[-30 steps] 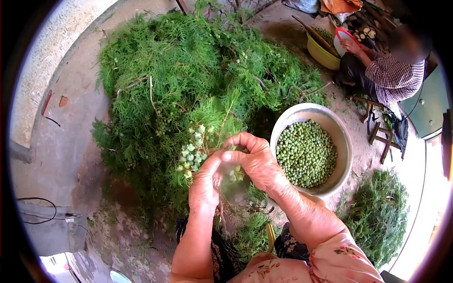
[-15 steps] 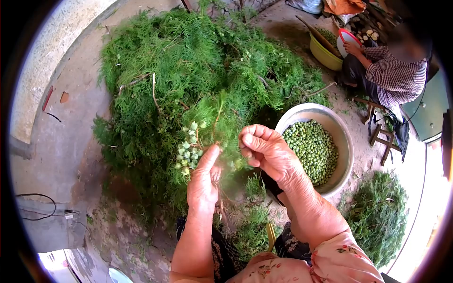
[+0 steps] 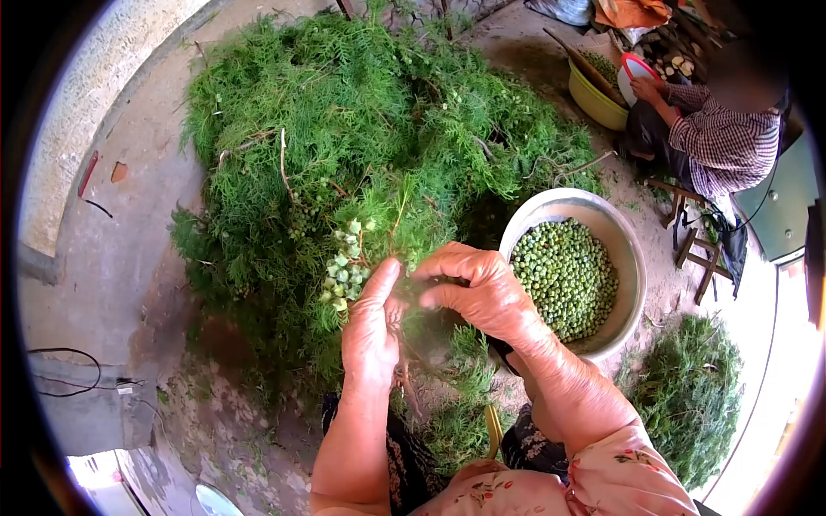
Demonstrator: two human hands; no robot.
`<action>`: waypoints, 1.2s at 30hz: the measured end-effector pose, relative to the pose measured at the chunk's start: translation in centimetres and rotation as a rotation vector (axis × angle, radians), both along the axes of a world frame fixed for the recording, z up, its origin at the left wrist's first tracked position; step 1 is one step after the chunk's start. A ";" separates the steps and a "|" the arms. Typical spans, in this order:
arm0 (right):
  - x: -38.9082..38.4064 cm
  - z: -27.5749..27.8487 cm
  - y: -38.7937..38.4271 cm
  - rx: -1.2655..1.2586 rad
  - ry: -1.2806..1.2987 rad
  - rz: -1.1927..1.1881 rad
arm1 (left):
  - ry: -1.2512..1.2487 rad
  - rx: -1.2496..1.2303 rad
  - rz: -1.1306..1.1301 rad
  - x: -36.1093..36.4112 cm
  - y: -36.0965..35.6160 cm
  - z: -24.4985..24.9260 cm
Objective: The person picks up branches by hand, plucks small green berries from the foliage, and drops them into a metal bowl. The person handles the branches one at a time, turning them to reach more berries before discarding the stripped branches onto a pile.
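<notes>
My left hand (image 3: 372, 325) is closed round the stem of a leafy conifer sprig (image 3: 397, 211). A cluster of pale green cones (image 3: 346, 268) hangs on the sprig, just left of my left thumb. My right hand (image 3: 477, 291) is beside it on the right, thumb and forefinger apart, with nothing visible between them. Its fingertips are close to the blurred foliage by my left hand. A wide basin (image 3: 635, 297) stands right of my right hand and holds many small green cones (image 3: 568, 271).
A large heap of cut green branches (image 3: 301, 112) covers the floor ahead. A smaller pile (image 3: 693, 396) lies at the lower right. At the upper right another person (image 3: 723, 138) sits holding a red-rimmed bowl (image 3: 635, 73) beside a yellow-green tub (image 3: 594, 101). A wooden stool (image 3: 701, 258) stands nearby.
My right hand has moved left toward the sprig, and its pinched fingers have come apart. My left hand keeps its hold on the sprig, nearly still.
</notes>
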State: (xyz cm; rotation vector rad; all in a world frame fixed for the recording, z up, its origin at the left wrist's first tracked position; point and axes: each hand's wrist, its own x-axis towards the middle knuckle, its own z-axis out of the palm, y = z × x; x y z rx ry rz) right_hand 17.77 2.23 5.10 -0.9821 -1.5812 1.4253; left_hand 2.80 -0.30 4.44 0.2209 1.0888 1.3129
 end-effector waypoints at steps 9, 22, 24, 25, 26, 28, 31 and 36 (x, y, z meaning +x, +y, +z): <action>0.3 -0.4 0.0 0.019 -0.137 -0.062 | -0.006 0.004 -0.070 -0.4 0.0 -1.2; 0.5 -0.6 0.3 0.203 -0.194 -0.181 | 0.069 -0.066 -0.299 0.7 0.0 0.2; 0.6 -0.6 0.2 0.208 -0.202 -0.167 | 0.095 -0.007 -0.300 0.5 -0.1 -0.7; 0.7 -0.7 0.2 0.200 -0.205 -0.150 | 0.103 0.003 -0.290 0.6 -0.1 -0.6; 0.8 -0.8 0.2 0.192 -0.207 -0.132 | 0.111 0.012 -0.280 0.7 0.0 -0.6; 0.8 -0.3 0.2 0.196 -0.191 -0.130 | 0.132 0.005 -0.265 0.9 0.0 -0.2; 0.7 -0.6 0.2 0.198 -0.195 -0.129 | 0.100 0.020 -0.281 0.6 -0.2 -1.0; 0.9 -0.2 0.4 -0.480 0.226 -0.064 | 0.006 0.093 -0.287 0.5 -0.2 -0.9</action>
